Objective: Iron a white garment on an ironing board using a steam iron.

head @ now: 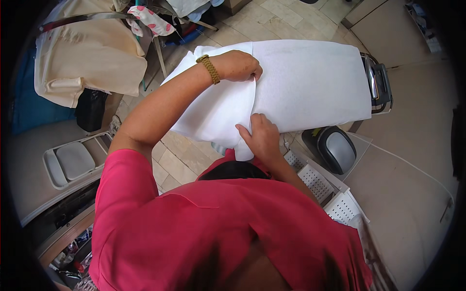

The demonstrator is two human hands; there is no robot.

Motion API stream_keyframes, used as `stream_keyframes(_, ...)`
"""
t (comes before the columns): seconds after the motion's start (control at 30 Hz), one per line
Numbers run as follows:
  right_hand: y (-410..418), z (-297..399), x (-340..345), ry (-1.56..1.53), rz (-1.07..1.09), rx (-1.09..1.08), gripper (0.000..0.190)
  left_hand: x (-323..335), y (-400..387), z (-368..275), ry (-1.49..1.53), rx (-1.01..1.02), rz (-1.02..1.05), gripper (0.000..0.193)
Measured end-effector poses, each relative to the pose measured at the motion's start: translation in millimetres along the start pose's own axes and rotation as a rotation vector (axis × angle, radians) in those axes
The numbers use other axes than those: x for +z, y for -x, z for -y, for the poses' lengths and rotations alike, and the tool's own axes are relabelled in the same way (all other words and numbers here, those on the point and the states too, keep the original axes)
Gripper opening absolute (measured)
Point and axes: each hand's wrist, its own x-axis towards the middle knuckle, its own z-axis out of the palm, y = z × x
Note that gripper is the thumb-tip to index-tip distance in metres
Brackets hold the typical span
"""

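Note:
A white cloth is spread over a long ironing board, with an upper layer ending in a straight edge across its middle. My left hand, below a gold-coloured wristwatch, pinches that edge near the board's far side and lifts it slightly. At the near side my right hand rests against the same edge. Its thumb lies on the upper layer and its fingers bend beside the edge; whether they grip the cloth is unclear. Some cloth hangs over the near side, towards my body.
A metal-and-black fixture juts from the board's right end. Below it stands a black-and-grey container or appliance. White perforated baskets sit near my right arm. Cream fabric hangs at left, above a folded white chair.

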Motion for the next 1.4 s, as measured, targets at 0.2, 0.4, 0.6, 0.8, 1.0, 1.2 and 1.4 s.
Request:
stream_keyframes(0.2,20.2,-26.9,19.3,-0.438,0.171,0.321,0.027,9.0,-12.8,1.5,0.023,-0.038,0.048,0.013)
stream_keyframes(0.4,28.8,-36.1,7.4,-0.757,0.247,0.636,0.025,36.1,-40.0,-4.7,-0.003,-0.045,0.044,0.015)
stream_keyframes(0.6,25.8,-33.1,-2.1,-0.404,0.144,0.429,0.023,65.1,-42.7,-6.7,-0.139,-0.03,-0.176,0.004)
stream_keyframes(0.8,26.3,-42.6,3.3,-0.178,0.214,0.265,0.02,79.6,-28.0,-25.4,-0.211,-0.088,-0.577,0.008)
stream_keyframes(1.0,28.2,-52.9,3.5,-0.051,0.143,-0.079,0.016,98.7,-13.3,-34.3,-0.033,-0.325,-0.451,0.009)
stream_keyframes(1.2,29.7,-59.1,0.5,-0.151,0.135,-0.03,0.028,111.0,26.9,-62.3,0.071,-0.248,-0.475,0.062)
stream_keyframes(1.4,26.6,-77.8,-42.4,-0.15,0.209,-0.057,0.022,127.3,35.0,-87.6,0.084,-0.328,-0.48,0.089)
